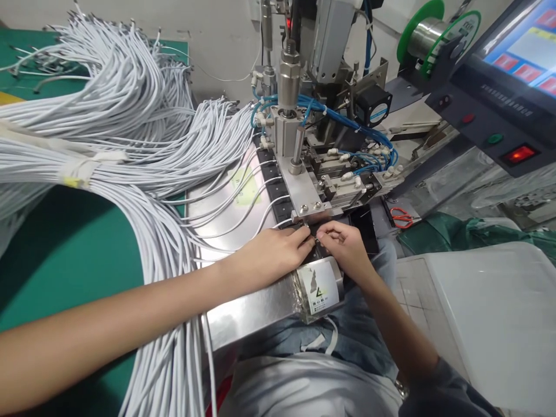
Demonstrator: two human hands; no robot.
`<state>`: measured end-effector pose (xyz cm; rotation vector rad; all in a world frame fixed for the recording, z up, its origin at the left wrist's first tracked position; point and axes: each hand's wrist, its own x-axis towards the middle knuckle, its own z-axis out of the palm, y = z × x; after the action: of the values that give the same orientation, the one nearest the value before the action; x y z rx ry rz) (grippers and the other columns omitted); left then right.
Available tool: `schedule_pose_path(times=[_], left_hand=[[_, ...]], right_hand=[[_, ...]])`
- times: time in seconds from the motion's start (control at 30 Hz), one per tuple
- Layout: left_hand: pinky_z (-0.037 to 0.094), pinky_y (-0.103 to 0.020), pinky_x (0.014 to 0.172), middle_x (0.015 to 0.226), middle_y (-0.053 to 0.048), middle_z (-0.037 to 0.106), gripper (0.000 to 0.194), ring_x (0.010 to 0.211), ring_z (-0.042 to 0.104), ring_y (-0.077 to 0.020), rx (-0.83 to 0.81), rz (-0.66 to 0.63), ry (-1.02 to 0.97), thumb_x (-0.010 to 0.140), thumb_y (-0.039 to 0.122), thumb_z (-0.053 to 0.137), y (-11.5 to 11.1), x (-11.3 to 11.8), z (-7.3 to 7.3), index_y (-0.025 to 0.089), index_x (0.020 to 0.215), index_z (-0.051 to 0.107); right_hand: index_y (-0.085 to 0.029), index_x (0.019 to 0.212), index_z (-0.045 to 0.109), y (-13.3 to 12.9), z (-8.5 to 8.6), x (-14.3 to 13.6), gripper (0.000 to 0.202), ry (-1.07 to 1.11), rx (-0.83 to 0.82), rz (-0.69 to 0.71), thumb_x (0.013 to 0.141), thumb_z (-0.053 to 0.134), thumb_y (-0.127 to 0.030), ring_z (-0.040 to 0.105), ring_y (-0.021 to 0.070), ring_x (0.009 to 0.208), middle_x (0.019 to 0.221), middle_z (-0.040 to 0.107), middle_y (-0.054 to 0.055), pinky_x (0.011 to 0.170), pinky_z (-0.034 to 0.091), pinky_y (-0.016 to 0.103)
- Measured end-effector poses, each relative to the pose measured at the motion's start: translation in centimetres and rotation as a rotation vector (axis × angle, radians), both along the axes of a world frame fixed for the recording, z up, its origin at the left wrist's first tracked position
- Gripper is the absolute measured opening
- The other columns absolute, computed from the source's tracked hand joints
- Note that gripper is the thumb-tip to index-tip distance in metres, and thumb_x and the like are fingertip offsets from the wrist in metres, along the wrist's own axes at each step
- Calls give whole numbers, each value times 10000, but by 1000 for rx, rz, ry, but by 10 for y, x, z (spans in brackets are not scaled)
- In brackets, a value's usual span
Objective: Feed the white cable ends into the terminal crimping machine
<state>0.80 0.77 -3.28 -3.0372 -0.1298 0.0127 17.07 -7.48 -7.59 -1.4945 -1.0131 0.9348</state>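
Note:
My left hand reaches in from the left over the metal plate, fingers closed at the front end of the machine's black fixture track. Close beside it, my right hand has thumb and forefinger pinched at a tiny metallic part. What either hand grips is too small to make out. Several white cables run from the left into the black fixtures. Just above the fingers is the machine's metal press block. A labelled metal cover sits just below the hands.
Big bundles of white cables lie on the green mat at left. A solder spool and control panel hang at upper right. Red-handled scissors and a white bin are at right.

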Motion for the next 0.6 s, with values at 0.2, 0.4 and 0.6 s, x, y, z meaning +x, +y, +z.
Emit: schedule_pose_path(times=[0.2, 0.4, 0.6], left_hand=[[455, -247, 542, 914, -69, 557, 269, 736, 611, -164, 0, 20, 11, 867, 86, 413, 0, 1, -1, 118, 1108, 528], [420, -277, 548, 745, -70, 573, 112, 673, 591, -184, 103, 37, -23, 805, 62, 503, -10, -2, 8, 98, 822, 608], [385, -285, 528, 693, -69, 595, 127, 647, 582, -190, 35, 147, 51, 748, 39, 558, -16, -8, 24, 122, 662, 600]], right_hand=[[-170, 645, 535, 1, -2, 0, 173, 181, -128, -8, 654, 609, -327, 460, 92, 493, 525, 501, -34, 475, 366, 214], [-199, 576, 379, 4, -9, -2, 297, 254, -156, 128, 725, 534, -404, 231, 55, 422, 486, 277, -92, 412, 175, 206], [-199, 567, 385, -2, -10, 5, 270, -81, -35, -1, 780, 476, -337, 269, 83, 481, 528, 302, -66, 453, 221, 230]])
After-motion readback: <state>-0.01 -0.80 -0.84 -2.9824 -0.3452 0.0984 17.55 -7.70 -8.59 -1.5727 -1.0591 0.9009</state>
